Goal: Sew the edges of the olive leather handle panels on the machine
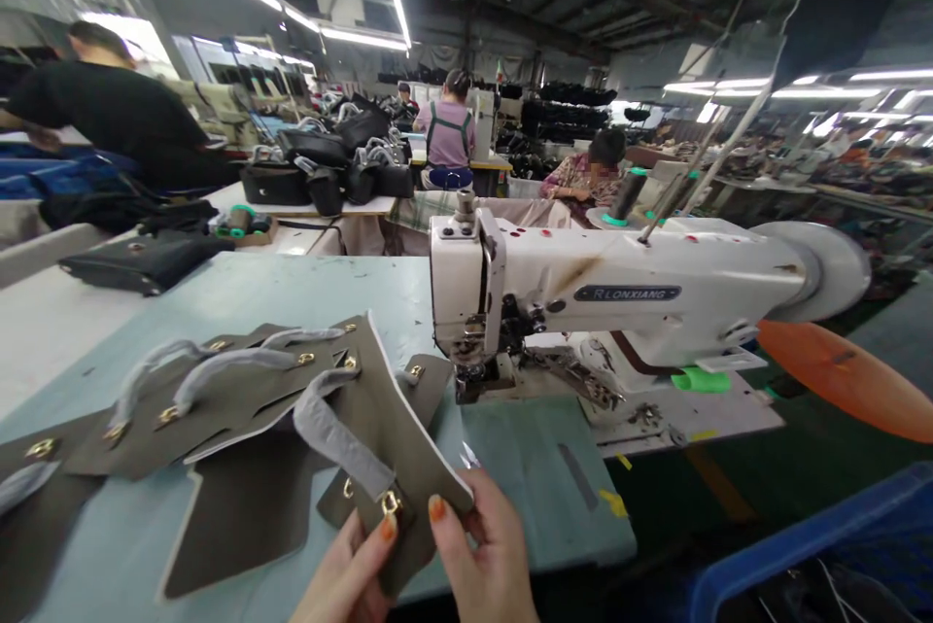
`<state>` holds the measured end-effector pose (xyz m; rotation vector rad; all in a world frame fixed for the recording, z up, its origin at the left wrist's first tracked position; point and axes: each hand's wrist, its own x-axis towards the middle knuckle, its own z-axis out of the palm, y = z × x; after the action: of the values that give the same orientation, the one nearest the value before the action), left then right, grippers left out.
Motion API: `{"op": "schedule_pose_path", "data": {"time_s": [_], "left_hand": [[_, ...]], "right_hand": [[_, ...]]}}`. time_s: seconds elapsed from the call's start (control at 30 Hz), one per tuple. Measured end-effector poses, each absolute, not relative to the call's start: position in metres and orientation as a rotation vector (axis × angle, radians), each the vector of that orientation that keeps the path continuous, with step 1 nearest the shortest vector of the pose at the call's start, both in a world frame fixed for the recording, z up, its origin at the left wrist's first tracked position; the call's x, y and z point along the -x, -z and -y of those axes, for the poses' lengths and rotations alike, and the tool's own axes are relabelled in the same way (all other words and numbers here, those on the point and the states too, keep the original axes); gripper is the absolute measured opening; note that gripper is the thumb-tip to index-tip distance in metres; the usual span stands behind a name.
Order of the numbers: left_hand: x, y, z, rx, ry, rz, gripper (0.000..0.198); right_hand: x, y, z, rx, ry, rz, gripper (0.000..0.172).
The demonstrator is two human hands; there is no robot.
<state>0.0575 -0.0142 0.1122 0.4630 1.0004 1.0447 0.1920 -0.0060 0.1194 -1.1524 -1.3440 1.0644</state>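
Head camera: our left hand (350,574) and right hand (485,565) are both closed in a pinch, thumbs on top, on the near edge of a grey-brown leather panel (397,429) with a padded handle, raised over the pale blue table (306,297). Similar panels (219,399) lie to its left; a white sewing machine (627,297) stands behind it

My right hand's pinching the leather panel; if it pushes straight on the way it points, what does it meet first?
Probably the needle end of the white sewing machine, beyond the right hand and the grey-brown leather panel it pinches; only pale green tabletop shows between. Depth is unclear.
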Motion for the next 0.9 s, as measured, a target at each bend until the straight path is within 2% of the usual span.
{"op": "schedule_pose_path", "data": {"time_s": [0.1, 0.2, 0.6, 0.9], "left_hand": [[-0.048, -0.115, -0.011, -0.381, -1.116, -1.039, 0.036], [-0.042, -0.113, -0.035, -0.307, -1.155, -1.032, 0.028], [-0.034, -0.106, -0.114, -0.485, -0.998, -1.135, 0.03], [-0.03, -0.091, -0.147, -0.624, -0.888, -1.092, 0.037]], "right_hand": [[-0.2, -0.123, -0.009, 1.166, -1.223, 1.368, 0.036], [-0.206, -0.123, -0.028, 1.227, -1.311, 1.343, 0.039], [-0.216, -0.101, -0.079, 1.315, -1.405, 1.242, 0.05], [-0.206, -0.088, -0.093, 1.322, -1.399, 1.003, 0.052]]}}
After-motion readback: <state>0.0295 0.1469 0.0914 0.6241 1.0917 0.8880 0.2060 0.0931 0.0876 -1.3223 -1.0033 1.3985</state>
